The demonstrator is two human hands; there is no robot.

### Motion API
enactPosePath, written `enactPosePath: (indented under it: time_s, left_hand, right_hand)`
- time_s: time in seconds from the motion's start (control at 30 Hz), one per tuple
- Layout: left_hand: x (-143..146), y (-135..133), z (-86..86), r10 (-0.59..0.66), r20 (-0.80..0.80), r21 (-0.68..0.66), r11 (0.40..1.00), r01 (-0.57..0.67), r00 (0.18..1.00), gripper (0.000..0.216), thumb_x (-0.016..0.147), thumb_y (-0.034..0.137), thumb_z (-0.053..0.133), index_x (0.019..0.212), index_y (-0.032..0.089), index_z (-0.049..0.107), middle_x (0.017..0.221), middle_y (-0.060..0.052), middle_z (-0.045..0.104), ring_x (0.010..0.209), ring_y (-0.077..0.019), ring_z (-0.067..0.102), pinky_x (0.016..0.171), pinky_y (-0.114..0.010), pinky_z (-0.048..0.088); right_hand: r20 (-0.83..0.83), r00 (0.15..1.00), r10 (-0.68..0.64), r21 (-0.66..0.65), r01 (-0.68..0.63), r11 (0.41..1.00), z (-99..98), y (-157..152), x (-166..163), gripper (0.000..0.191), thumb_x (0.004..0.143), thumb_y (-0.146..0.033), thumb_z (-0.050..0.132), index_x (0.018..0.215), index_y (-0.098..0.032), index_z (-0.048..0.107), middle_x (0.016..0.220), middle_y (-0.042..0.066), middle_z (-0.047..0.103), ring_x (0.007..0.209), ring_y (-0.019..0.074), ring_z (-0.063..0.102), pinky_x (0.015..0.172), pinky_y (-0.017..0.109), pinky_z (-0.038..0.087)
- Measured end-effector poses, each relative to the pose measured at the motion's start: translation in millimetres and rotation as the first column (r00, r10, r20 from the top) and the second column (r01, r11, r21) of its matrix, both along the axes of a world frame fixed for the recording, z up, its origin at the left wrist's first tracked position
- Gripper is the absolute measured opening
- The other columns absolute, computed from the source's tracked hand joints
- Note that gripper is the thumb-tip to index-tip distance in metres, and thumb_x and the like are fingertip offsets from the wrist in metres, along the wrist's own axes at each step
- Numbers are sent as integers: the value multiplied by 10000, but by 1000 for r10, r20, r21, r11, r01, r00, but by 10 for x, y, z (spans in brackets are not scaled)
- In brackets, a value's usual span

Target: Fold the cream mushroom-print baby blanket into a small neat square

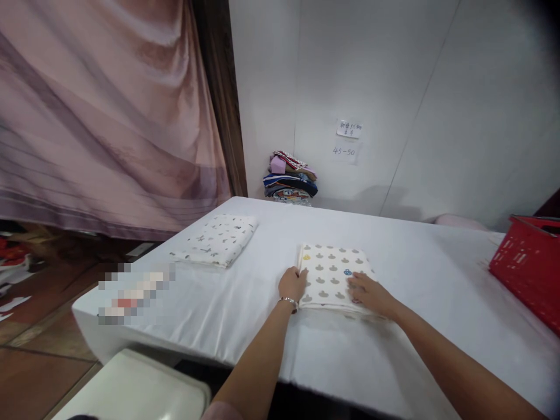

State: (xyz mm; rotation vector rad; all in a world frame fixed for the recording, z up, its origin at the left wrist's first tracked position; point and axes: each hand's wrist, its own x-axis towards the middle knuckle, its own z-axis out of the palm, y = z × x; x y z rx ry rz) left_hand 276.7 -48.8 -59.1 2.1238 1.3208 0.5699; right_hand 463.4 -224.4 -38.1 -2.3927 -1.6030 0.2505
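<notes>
A folded white cloth (326,291) with rows of grey mushroom-like prints, plus a few yellow and blue ones, lies on the white-covered table (271,233) in front of me. My left hand (292,284), a bracelet at its wrist, is closed at the cloth's left edge, with its thumb side against the fabric. Some of its fingers are hidden from view. My right hand (370,293) rests on the right part of the cloth, fingers stretched out and slightly blurred. To the left lies a second folded white cloth (223,236) with small dark prints.
A red plastic basket (527,265) stands at the table's right side. Behind the far edge rises a pile of folded fabrics (291,178) by the wall. A pixelated item (135,294) lies at the left corner, above a pale stool (135,388). A pink curtain (109,116) hangs left.
</notes>
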Motion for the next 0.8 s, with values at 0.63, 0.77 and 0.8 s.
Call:
enactPosePath:
  time_s: [0.63,0.77,0.8]
  left_hand:
    - [-1,39,-48,-13,11,-22,1000,13,1000,298,854,395,430,635,198,476,668,11,568,634,-127,507,560,-244,285]
    - [3,29,-35,-20,-9,-21,1000,20,1000,288,854,391,432,645,200,485,670,3,576,646,-134,520,565,-248,286]
    - [3,27,-35,-22,-12,-19,1000,22,1000,289,854,396,434,647,201,487,673,2,578,648,-136,522,564,-250,287]
  right_hand:
    - [106,986,126,7,-127,992,-33,1655,-441,500,908,-345,272,1364,-147,323,1459,98,274,1349,244,176,1071,476,123]
    - [91,989,120,9,-121,993,-44,1729,-418,503,903,-352,265,1366,-162,319,1454,91,287,1347,234,181,1064,475,137]
    - [101,987,122,5,-123,992,-41,1748,-418,501,902,-343,261,1368,-166,316,1453,93,288,1346,232,184,1061,477,140]
